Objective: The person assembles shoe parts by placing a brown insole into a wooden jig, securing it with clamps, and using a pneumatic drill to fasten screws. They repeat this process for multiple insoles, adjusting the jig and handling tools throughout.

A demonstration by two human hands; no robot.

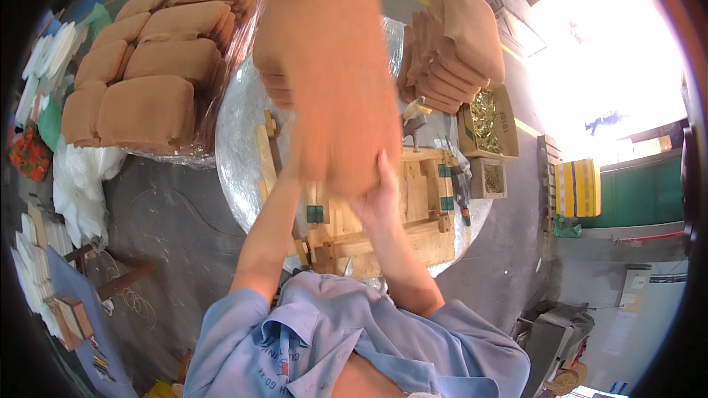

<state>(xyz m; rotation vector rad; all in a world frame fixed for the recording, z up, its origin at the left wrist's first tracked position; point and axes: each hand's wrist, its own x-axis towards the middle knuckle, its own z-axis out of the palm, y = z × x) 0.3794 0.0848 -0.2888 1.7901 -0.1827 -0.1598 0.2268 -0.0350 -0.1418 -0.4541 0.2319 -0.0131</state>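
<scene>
We grip an orange-brown cushion cover (328, 66) raised above the wooden jig (383, 217) on the round tabletop (240, 140); our right hand (377, 195) clasps its lower edge, our left hand stays hidden behind it.

Two hands (376, 195); one raised orange cushion (328, 66).

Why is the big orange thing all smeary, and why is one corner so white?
In the head view, the orange-brown cushion cover held up by both hands is motion-blurred, while the stacked cushions behind look sharper; daylight through the doorway at upper right blows out to white; the fisheye lens bends straight edges and leaves dark rims.
</scene>
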